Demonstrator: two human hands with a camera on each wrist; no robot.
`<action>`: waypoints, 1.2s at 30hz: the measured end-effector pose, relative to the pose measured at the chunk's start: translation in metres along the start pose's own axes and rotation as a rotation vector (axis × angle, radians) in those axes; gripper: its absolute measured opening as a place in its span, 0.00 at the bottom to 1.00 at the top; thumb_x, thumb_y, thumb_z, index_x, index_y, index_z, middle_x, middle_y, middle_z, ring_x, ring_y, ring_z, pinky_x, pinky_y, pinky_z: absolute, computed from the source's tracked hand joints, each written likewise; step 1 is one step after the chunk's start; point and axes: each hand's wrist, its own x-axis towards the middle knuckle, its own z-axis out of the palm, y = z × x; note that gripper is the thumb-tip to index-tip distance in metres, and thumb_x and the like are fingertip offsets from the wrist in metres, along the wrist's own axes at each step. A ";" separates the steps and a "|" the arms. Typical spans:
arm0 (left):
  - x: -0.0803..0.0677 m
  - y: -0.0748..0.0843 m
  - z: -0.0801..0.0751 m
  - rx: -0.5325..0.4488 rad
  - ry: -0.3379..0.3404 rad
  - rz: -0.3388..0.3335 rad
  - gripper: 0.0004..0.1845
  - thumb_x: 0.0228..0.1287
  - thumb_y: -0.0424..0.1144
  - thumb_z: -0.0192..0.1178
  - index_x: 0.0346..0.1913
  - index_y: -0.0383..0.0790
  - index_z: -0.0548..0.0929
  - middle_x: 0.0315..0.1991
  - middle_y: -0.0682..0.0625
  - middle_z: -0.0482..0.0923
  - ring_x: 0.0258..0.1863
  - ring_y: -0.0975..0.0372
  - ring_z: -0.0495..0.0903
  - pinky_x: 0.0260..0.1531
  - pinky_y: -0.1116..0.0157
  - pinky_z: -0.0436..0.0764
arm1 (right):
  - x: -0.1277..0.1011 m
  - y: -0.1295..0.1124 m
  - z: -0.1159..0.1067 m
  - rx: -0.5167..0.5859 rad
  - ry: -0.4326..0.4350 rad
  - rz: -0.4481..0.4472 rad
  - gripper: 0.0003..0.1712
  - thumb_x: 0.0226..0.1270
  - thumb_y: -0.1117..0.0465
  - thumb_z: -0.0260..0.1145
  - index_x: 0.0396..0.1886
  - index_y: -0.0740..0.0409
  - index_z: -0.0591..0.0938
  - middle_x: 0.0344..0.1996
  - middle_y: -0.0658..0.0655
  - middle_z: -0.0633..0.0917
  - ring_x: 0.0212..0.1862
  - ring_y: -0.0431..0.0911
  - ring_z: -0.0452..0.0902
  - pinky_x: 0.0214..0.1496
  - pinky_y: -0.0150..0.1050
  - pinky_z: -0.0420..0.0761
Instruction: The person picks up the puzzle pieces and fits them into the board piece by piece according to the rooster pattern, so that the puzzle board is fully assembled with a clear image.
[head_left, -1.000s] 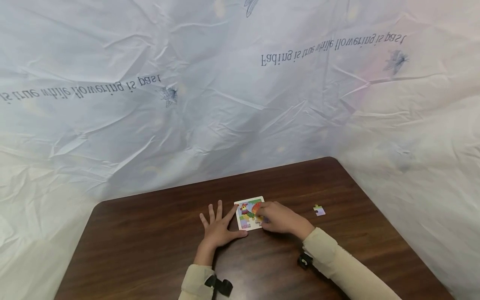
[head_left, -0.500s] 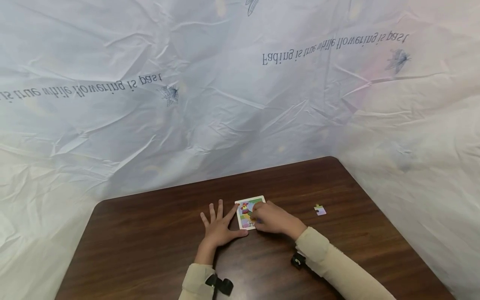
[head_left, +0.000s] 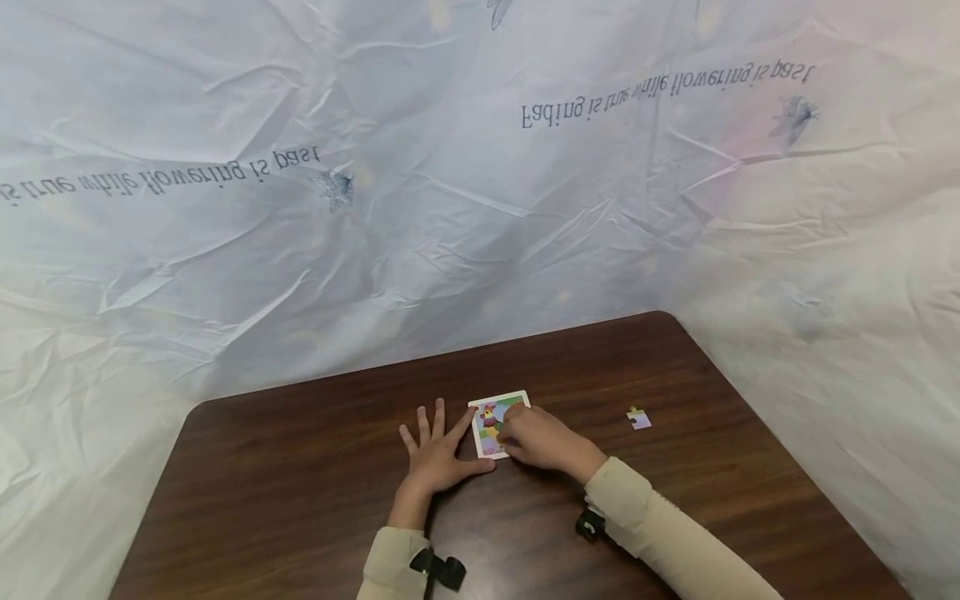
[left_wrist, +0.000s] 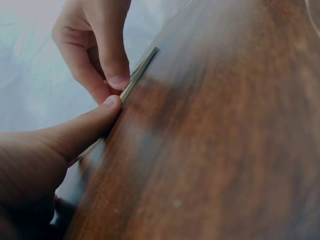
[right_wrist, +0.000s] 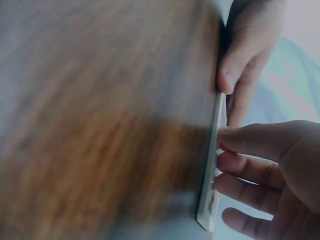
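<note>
A small square jigsaw puzzle [head_left: 489,433] with a white border and a rooster picture lies on the table, partly covered by a hand. My left hand [head_left: 435,463] is spread beside it, index fingertip on the upper left corner and thumb at the lower edge. Bent over its right half, my right hand [head_left: 546,437] pinches a puzzle piece down at the picture, the piece mostly hidden under the fingers. In the right wrist view the right thumb and fingertips meet the thin puzzle board [right_wrist: 207,212]. The left wrist view has the left thumb [left_wrist: 95,120] against the board's edge.
One loose puzzle piece [head_left: 639,418], lilac with a yellow-green tab, lies to the right on the dark wooden table [head_left: 300,483]. A pale printed cloth [head_left: 450,208] hangs behind and along both sides. Black cameras are strapped at both wrists.
My right hand has shifted slightly left over the puzzle, and the pale gap that showed at its lower part is no longer visible. The left hand and the loose piece have stayed put.
</note>
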 end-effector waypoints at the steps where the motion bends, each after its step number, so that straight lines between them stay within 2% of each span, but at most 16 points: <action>1: 0.000 0.000 0.000 0.001 -0.002 -0.002 0.56 0.57 0.71 0.72 0.85 0.58 0.60 0.86 0.34 0.34 0.82 0.33 0.24 0.69 0.26 0.21 | 0.000 0.000 0.000 0.003 0.000 0.005 0.03 0.70 0.63 0.75 0.40 0.56 0.93 0.35 0.51 0.88 0.39 0.43 0.82 0.42 0.41 0.85; 6: 0.000 0.000 -0.002 0.010 -0.009 -0.002 0.56 0.57 0.71 0.72 0.85 0.58 0.60 0.86 0.34 0.34 0.81 0.33 0.25 0.69 0.26 0.22 | -0.004 0.002 0.000 0.086 0.025 0.023 0.07 0.72 0.68 0.70 0.45 0.58 0.92 0.40 0.53 0.89 0.44 0.45 0.83 0.47 0.44 0.85; 10: -0.002 0.002 -0.003 -0.005 -0.002 0.006 0.56 0.57 0.71 0.72 0.85 0.56 0.61 0.85 0.33 0.35 0.81 0.32 0.26 0.69 0.25 0.22 | -0.016 0.008 -0.005 0.216 0.119 0.049 0.10 0.72 0.71 0.66 0.46 0.59 0.90 0.44 0.53 0.88 0.42 0.44 0.81 0.47 0.46 0.82; 13: -0.004 0.002 -0.002 -0.010 -0.001 -0.002 0.57 0.57 0.71 0.72 0.85 0.56 0.61 0.86 0.33 0.35 0.81 0.32 0.26 0.69 0.26 0.22 | -0.032 0.018 -0.012 0.244 0.179 0.091 0.10 0.73 0.71 0.65 0.46 0.58 0.90 0.43 0.53 0.88 0.40 0.44 0.80 0.45 0.47 0.81; 16: -0.005 0.001 -0.001 0.004 -0.004 -0.019 0.57 0.56 0.72 0.72 0.85 0.57 0.60 0.86 0.34 0.35 0.82 0.32 0.26 0.69 0.25 0.22 | -0.056 0.034 -0.021 0.184 0.199 0.166 0.10 0.73 0.70 0.66 0.48 0.58 0.90 0.44 0.54 0.88 0.45 0.49 0.83 0.50 0.53 0.83; 20: -0.005 0.001 -0.001 0.005 0.003 -0.015 0.57 0.55 0.72 0.72 0.85 0.57 0.61 0.86 0.34 0.35 0.82 0.32 0.26 0.69 0.25 0.22 | -0.100 0.062 -0.036 0.111 0.175 0.296 0.13 0.70 0.72 0.67 0.51 0.60 0.88 0.49 0.58 0.87 0.54 0.59 0.83 0.55 0.61 0.82; 24: -0.002 0.001 0.001 0.019 -0.002 -0.015 0.57 0.55 0.73 0.72 0.85 0.59 0.60 0.86 0.35 0.35 0.82 0.34 0.25 0.69 0.26 0.21 | -0.144 0.085 -0.044 0.144 0.135 0.419 0.15 0.69 0.74 0.69 0.54 0.65 0.87 0.52 0.63 0.86 0.54 0.62 0.83 0.52 0.60 0.84; 27: -0.001 0.000 0.003 0.020 -0.002 -0.006 0.57 0.55 0.73 0.71 0.85 0.58 0.60 0.86 0.35 0.35 0.82 0.33 0.25 0.69 0.26 0.21 | -0.164 0.095 -0.044 0.148 0.117 0.460 0.17 0.68 0.73 0.71 0.56 0.68 0.86 0.53 0.65 0.86 0.54 0.63 0.83 0.52 0.60 0.84; 32: -0.001 -0.001 0.003 0.005 0.004 0.003 0.57 0.56 0.73 0.71 0.85 0.57 0.60 0.86 0.34 0.34 0.82 0.33 0.25 0.69 0.26 0.21 | -0.167 0.103 -0.039 0.142 0.124 0.447 0.18 0.69 0.70 0.72 0.58 0.68 0.85 0.56 0.68 0.85 0.57 0.64 0.83 0.56 0.62 0.83; 36: -0.001 0.000 0.002 -0.010 0.019 0.015 0.57 0.56 0.71 0.73 0.85 0.55 0.61 0.86 0.33 0.35 0.81 0.32 0.26 0.69 0.25 0.22 | -0.162 0.103 -0.037 0.137 0.145 0.442 0.13 0.67 0.72 0.72 0.50 0.65 0.87 0.49 0.63 0.88 0.49 0.58 0.85 0.49 0.56 0.85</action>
